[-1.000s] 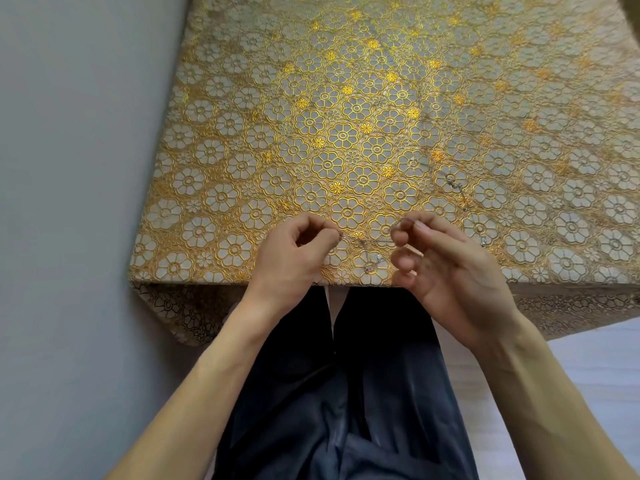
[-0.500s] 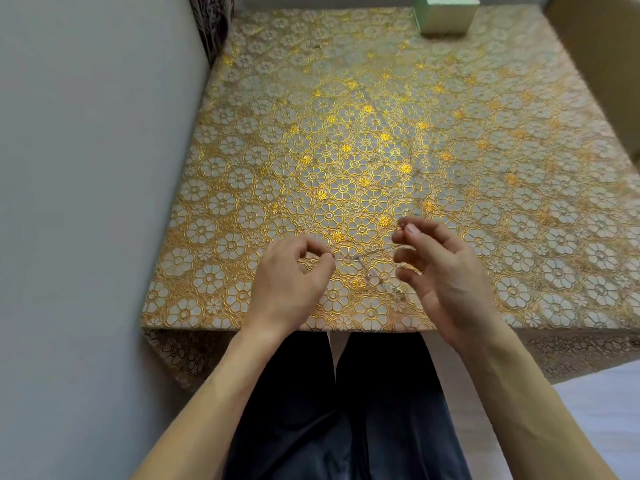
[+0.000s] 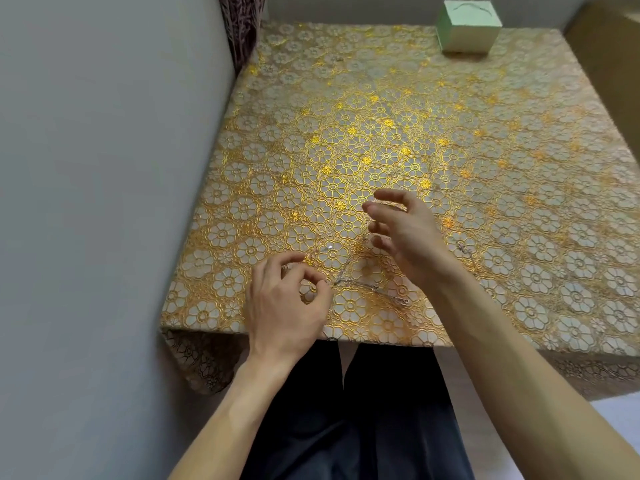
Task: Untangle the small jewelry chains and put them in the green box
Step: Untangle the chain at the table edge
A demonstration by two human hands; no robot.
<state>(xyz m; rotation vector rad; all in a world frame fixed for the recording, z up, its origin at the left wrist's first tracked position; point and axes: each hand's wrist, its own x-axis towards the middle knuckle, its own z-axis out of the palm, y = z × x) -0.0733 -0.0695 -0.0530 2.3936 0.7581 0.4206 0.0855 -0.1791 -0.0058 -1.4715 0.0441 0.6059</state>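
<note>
- Sat at a table (image 3: 519,202) draped in gold flower-patterned cloth, hard against a grey wall (image 3: 104,168) on the left.
- Had the box (image 3: 467,26), pale green, standing at the table's far right corner, well apart from both hands; bore a thin curved mark on its lid, too small to read.
- Held the right hand (image 3: 405,233) over the cloth, palm turned left, fingers spread and loosely bent, thumb and forefinger apart; could not tell whether the lower fingers caught a strand.
- Held the left hand (image 3: 287,306) near the front edge, back up, fingers curled, thumb and forefinger pinched narrowly on the chain (image 3: 367,287).
- Lay stretched on the cloth near the front edge, long axis left to right, slanting toward the near edge on the right; sent a second strand from the pinch up toward the right hand, a V opening rightward.
- Showed a second chain (image 3: 464,251) on the cloth just right of the right wrist, and a small silver bit (image 3: 329,247) between the hands.
</note>
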